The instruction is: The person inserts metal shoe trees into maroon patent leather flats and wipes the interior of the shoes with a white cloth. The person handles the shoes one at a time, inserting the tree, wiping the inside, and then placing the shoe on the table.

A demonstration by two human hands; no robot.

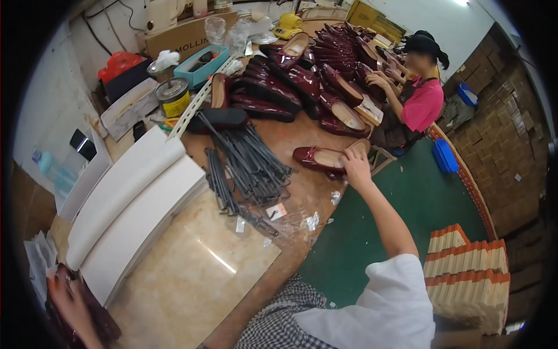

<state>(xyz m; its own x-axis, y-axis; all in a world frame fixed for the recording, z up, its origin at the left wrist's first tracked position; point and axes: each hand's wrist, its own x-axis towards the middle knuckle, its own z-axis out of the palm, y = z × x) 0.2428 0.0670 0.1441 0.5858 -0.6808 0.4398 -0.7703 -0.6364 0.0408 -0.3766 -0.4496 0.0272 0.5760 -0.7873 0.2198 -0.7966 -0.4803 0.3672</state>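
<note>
Fingers (349,156) of the right hand (356,165) curled partly closed on the burgundy shoe (318,157) at the counter (268,139) edge; light, even pressure looked best for its glossy upper. Left hand (68,298) met a dark-red item (100,302), grip unclear.

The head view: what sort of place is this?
Probably a shoe workshop, judging by a heap of glossy dark-red shoes, a bundle of thin dark-grey rods and large white paper sheets.

Table (273,135): gray strips (250,163) lie left of the right hand's fingers (349,157); red shoes (267,90) lie piled beyond.
</note>
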